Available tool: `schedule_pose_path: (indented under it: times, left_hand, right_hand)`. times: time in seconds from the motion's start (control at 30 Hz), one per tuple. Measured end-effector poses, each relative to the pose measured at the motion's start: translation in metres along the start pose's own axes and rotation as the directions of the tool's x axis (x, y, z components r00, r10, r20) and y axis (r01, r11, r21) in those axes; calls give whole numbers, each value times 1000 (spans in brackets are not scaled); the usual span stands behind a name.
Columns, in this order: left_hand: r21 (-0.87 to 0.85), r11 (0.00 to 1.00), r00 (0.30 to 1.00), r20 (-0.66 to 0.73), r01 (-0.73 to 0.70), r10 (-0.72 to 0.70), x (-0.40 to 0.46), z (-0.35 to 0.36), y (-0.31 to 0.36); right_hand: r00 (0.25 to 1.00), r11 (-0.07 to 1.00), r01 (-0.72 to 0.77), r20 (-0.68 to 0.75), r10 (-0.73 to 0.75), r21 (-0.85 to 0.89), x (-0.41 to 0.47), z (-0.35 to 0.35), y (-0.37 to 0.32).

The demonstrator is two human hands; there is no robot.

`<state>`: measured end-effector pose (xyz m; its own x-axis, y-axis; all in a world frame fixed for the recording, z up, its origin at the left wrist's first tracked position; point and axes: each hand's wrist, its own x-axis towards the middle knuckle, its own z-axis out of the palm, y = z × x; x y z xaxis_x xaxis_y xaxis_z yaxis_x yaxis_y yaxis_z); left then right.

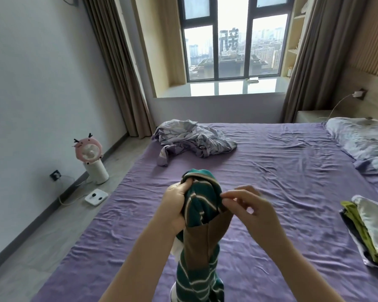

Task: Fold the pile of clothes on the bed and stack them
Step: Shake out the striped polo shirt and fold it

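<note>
A dark green garment with cream stripes and a brown panel (202, 216) hangs bunched in front of me above the purple bed (282, 171). My left hand (176, 205) grips its upper left part, fingers curled into the cloth. At its upper right edge, my right hand (247, 203) pinches the fabric with thumb and fingertips. A stack of folded clothes (367, 229), with pale satin on top of lime green and dark pieces, lies at the bed's right edge. A crumpled grey-lilac patterned cloth (192, 138) lies at the far left of the bed.
Pillows (364, 136) sit at the bed's far right by the headboard. On the floor to the left stand a pink cartoon fan (92, 158) and a white scale (96, 197) with a cable. A window with curtains faces me.
</note>
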<state>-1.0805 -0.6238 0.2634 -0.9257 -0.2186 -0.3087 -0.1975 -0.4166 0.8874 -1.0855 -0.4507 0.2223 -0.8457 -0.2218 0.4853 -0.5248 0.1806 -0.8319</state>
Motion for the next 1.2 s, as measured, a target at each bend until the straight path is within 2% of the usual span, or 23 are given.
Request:
schedule_pose_path:
  times: [0.13, 0.27, 0.3, 0.33, 0.37, 0.4, 0.43, 0.47, 0.5, 0.53, 0.6, 0.63, 0.7, 0.73, 0.77, 0.8, 0.9, 0.97, 1.07, 1.13, 1.2]
  left_hand:
    - [-84, 996, 997, 76, -14, 21, -3, -1, -3]
    - [-138, 989, 995, 79, -44, 55, -4, -24, 2]
    - [-95, 993, 996, 41, -75, 79, -3, -33, 2]
    - [31, 993, 993, -20, -115, 116, -1, -43, 1]
    - [232, 961, 982, -80, -148, 171, 1, -52, 0]
    - [459, 872, 961, -116, -171, 250, 2, -61, -3]
    - [641, 739, 931, -103, -206, 349, 1, -69, -6]
    - [754, 595, 887, -36, -278, 460, -1, -74, -9]
    - [792, 473, 829, 72, -386, 554, -3, -75, -11]
    - [771, 407, 786, 189, -490, 589, -5, -71, -11]
    - [705, 411, 793, 366, -578, 487, -7, -52, -12]
    - [708, 408, 804, 402, -576, 439, -6, -42, -13]
    - [749, 348, 794, 374, -564, 480, -1, -26, -12]
    - [757, 353, 788, 328, -549, 521, 2, -21, -12]
    - [747, 401, 795, 276, -531, 540, 5, -17, -12]
    - [709, 492, 820, 217, -505, 530, 7, -15, -12]
    - [462, 820, 931, 40, -339, 362, 15, -9, -13]
    - [284, 932, 972, -7, -225, 236, 18, -9, -12]
    - [35, 992, 992, -17, -121, 122, 18, -14, -2]
    - [-103, 992, 997, -25, -70, 67, 19, -16, 5]
    - [-188, 982, 1000, 6, -3, 4, 18, -15, 11]
  right_hand:
    - [970, 982, -190, 158, 187, 7, 4, 29, -7]
    - [948, 951, -250, 246, 202, 181, 10, 29, -2]
    - [949, 940, -259, 242, 204, 220, 13, 27, -1]
    - [950, 933, -267, 226, 214, 242, 17, 24, -2]
    - [955, 938, -260, 206, 214, 231, 22, 22, -3]
    - [962, 956, -234, 186, 202, 176, 27, 20, -3]
    - [968, 979, -190, 177, 175, 72, 32, 18, -3]
    - [972, 990, -130, 189, 139, -61, 35, 17, -4]
    - [970, 982, -72, 218, 110, -174, 38, 18, -6]
    - [964, 972, -40, 248, 99, -232, 40, 19, -7]
    - [954, 972, -34, 282, 100, -231, 44, 22, -10]
    - [957, 980, -51, 271, 102, -191, 45, 23, -10]
    - [974, 992, -95, 197, 111, -88, 44, 22, -5]
    - [981, 993, -101, 159, 109, -56, 41, 20, -1]
    - [984, 993, -105, 142, 111, -45, 36, 18, 3]
    - [980, 992, -113, 157, 120, -54, 30, 16, 9]
    - [931, 977, -151, 310, 192, -152, 10, 9, 28]
    - [920, 974, -142, 338, 195, -176, 2, -1, 39]
    - [926, 968, -189, 298, 231, -163, -5, -19, 52]
    - [935, 949, -230, 220, 277, -214, -5, -26, 56]
    - [950, 948, -262, 123, 287, -181, -2, -28, 54]
